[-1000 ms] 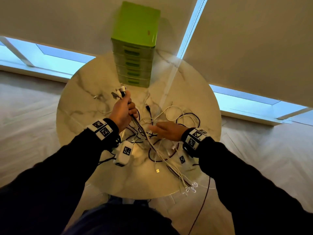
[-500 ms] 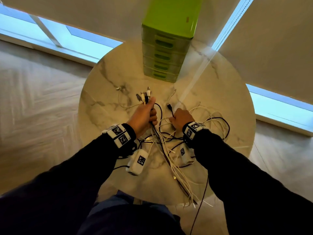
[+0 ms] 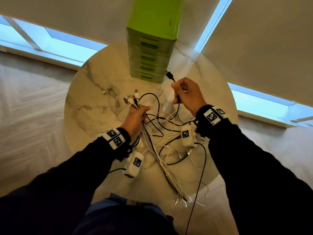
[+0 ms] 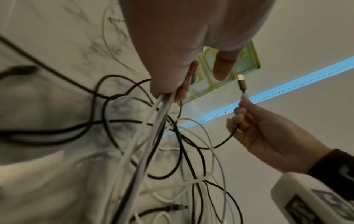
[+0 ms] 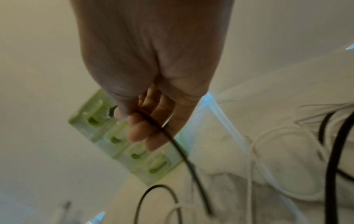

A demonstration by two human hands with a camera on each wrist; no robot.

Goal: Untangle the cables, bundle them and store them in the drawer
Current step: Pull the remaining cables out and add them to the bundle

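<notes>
Right hand (image 3: 188, 95) fingers (image 4: 241, 112) now pinch a black cable (image 3: 177, 107) just behind its plug (image 3: 169, 75), lifted from the table (image 3: 88, 106) it lay on half a second ago; left hand (image 3: 135, 118) fingers grip the gathered cable ends (image 3: 132, 100). Beyond both, the green drawer unit (image 3: 149, 60) stays closed, so sorting is judged unfinished.

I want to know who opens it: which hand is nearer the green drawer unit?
Right. The right hand is raised just beside the green drawer unit's bottom corner; the left hand is further back.
</notes>
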